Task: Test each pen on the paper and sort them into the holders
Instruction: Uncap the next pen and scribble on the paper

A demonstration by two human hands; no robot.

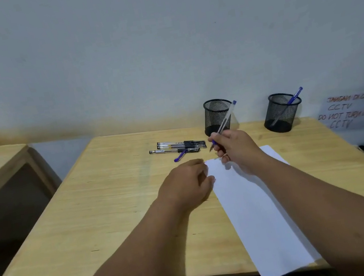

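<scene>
Wooden table (104, 199); right hand (238, 150) grip clamped around pen (224, 122), tip above paper (259, 216).

A white paper sign (357, 118) is leaning against the wall at the far right of the bench (116, 209), carrying red handwritten capitals: "JANGAN DI CABUT CCTV" above "DO NOT TURN OFF CCTV" (the strokes are looking faint and blurred). Printing on the pens (177, 147) is staying too small to read.
</scene>
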